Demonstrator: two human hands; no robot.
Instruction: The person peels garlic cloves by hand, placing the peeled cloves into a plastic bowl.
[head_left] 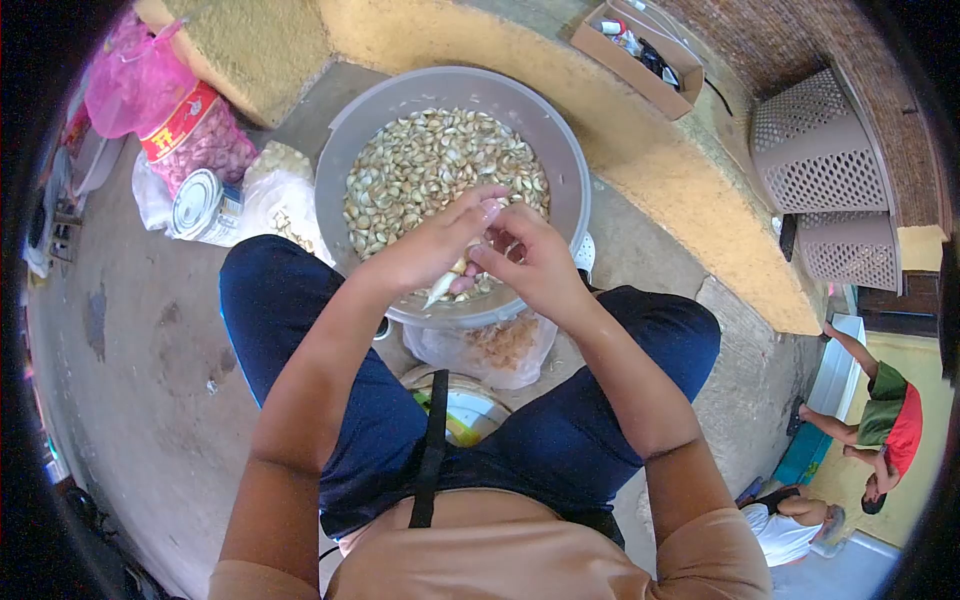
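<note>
Both of my hands are over a large grey basin (572, 150) of loose garlic cloves (430, 150), near its closest side. My left hand (435, 243) is closed, palm turned partly up, with pale garlic cloves (440, 288) showing below its curled fingers. My right hand (540, 262) is bent in against it, thumb and fingers curled together. The fingertips of the two hands meet, and whatever the right fingers pinch is hidden. Under the basin's near rim lies a clear plastic bag (510, 350) with brown papery skins, between my knees.
Left of the basin stand a pink mesh sack (205, 140), a tin (205, 205) and a clear bag (280, 190) of pale pieces. A yellow ledge (680, 165) runs behind, holding a cardboard box (640, 60) and perforated grey baskets (825, 150). Two people (890, 430) are at far right.
</note>
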